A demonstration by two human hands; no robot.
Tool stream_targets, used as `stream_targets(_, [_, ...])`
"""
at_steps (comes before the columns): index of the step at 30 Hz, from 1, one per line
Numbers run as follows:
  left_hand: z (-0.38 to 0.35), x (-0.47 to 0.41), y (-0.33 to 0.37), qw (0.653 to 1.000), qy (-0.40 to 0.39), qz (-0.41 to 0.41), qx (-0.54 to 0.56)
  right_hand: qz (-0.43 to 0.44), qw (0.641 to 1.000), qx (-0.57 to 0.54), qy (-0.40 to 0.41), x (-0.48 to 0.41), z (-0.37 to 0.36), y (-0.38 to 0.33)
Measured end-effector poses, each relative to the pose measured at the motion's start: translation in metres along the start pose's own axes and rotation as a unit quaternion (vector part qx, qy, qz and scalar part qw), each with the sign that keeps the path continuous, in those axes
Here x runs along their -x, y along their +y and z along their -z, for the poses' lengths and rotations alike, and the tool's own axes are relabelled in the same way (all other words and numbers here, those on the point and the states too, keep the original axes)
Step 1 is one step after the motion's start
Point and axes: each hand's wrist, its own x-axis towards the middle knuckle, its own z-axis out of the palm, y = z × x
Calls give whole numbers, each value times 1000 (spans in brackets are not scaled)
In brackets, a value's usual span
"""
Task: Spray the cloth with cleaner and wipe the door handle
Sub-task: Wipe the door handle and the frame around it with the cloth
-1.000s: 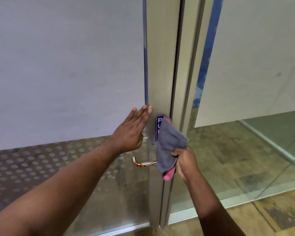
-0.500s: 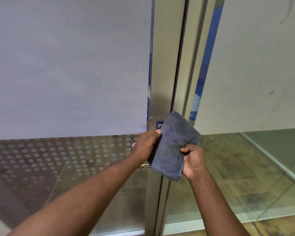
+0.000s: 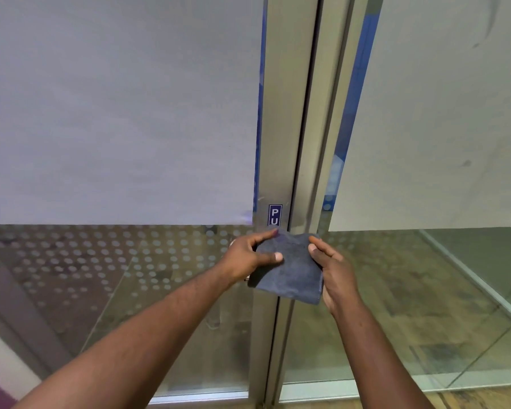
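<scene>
- My left hand (image 3: 248, 258) pinches the left edge of the grey cloth (image 3: 291, 271) between thumb and fingers. My right hand (image 3: 335, 276) grips the right edge, thumb on top. The hands are apart, with the folded cloth stretched between them.
- The cloth is in front of the metal door stile (image 3: 275, 143), just under the blue sign (image 3: 275, 215).
- The door handle (image 3: 247, 278) is almost all hidden behind my left hand and the cloth. Only a sliver of metal shows below the wrist, so I would be aiming the wipe half blind.
- No cleaner bottle is in view, and I cannot tell whether the cloth is damp. A dry cloth would only smear the handle.
- Both grips are on edges. If either loosens when I refold, the cloth could drop to the floor.
- If I press hard, the lever may dip or the door may swing, and the cloth would slide off onto the glass panel (image 3: 160, 290).
- A loose corner could catch in the gap beside the stile.
</scene>
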Motion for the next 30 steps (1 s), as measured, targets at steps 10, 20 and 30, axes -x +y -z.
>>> stream_targets(10, [10,0,-2,946,-11,-43,-320,110,894,425,-88,12,16,1])
stream_targets(20, [1,6,-15,991,-42,-15,-128,29,981,183,-52,9,25,18])
stream_targets(30, [-4,-19,-26,988,-54,-14,-143,-77,985,-56,-147,13,28,50])
